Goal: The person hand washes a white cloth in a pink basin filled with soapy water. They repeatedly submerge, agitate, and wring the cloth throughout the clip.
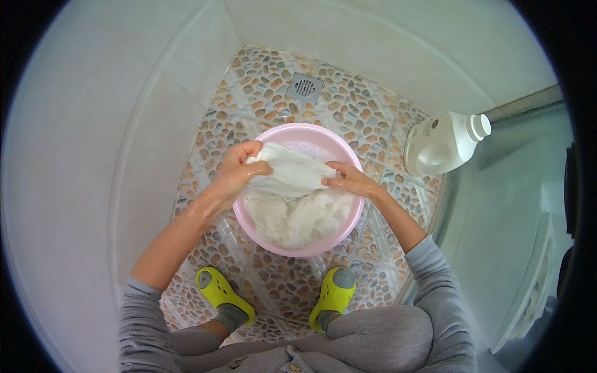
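A wet white cloth (294,170) is stretched between my two hands over a pink plastic basin (298,252). My left hand (238,168) pinches its left end between thumb and fingers, above the basin's left rim. At the right end, my right hand (349,179) grips the cloth in the same way, just inside the rim. More white fabric (303,217) lies bunched in the near half of the basin. Whitish, sudsy water (308,148) shows at the far side. The held cloth hides the middle of the basin.
A white detergent jug (438,144) with a cap stands right of the basin, near a glass panel (503,196). A square metal floor drain (304,87) sits beyond the basin in the pebble-patterned floor (359,107). Pale walls (116,70) rise left and behind. My yellow-green clogs (333,291) flank the near side.
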